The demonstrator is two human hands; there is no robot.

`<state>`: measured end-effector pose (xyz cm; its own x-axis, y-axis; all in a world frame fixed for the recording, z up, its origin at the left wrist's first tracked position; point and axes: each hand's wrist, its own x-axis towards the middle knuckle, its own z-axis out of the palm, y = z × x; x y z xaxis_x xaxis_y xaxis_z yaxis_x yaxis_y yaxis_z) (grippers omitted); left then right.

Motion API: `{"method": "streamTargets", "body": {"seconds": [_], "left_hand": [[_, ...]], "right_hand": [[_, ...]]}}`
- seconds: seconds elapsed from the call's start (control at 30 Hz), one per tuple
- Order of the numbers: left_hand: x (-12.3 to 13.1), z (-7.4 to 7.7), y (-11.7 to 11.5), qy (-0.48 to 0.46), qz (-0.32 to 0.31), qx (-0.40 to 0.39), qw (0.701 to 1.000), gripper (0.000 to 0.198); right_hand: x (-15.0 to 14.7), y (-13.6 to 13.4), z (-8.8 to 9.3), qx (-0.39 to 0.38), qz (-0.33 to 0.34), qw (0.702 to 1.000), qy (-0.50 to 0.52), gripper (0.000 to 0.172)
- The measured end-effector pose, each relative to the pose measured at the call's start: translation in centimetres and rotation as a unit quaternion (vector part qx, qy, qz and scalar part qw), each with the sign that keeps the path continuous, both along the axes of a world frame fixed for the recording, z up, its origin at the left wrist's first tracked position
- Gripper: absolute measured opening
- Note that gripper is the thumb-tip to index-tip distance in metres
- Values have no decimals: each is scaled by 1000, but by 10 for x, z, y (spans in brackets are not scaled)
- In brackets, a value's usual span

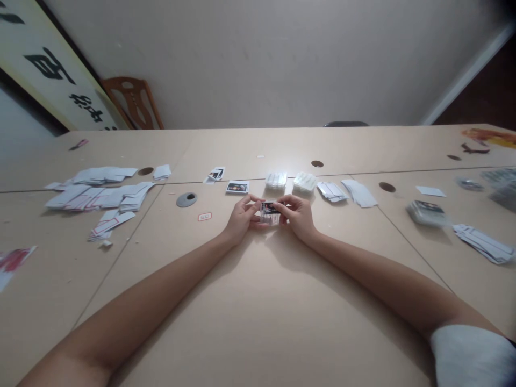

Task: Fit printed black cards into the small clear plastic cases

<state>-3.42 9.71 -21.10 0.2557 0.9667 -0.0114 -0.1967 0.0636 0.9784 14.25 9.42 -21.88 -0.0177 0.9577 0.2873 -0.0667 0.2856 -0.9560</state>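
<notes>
Both hands meet at the middle of the table around a small clear plastic case (270, 217) with a dark printed card (267, 207) at its upper part. My left hand (242, 216) grips the left edge, and my right hand (296, 214) grips the right side with its thumb over the card. Whether the card is inside the case or on top of it I cannot tell. Just beyond are two stacks of clear cases, a left stack (276, 181) and a right stack (305, 183). A pile of dark printed cards (237, 187) lies beyond my left hand.
Several piles of white slips (97, 196) cover the left side. Folded white papers (332, 192) and more slips (359, 193) lie right of the stacks. Another case stack (428, 213) and paper strips (484, 243) are at far right. The table has round cable holes (387, 187).
</notes>
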Motion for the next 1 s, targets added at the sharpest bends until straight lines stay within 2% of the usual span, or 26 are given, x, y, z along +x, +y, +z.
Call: {"method": "streamTargets", "body": {"seconds": [1.0], "left_hand": [[1,3,2,-10,7,-25,1000,44]], "right_hand": [[1,1,-1,3,12,1000,-2,26]]}}
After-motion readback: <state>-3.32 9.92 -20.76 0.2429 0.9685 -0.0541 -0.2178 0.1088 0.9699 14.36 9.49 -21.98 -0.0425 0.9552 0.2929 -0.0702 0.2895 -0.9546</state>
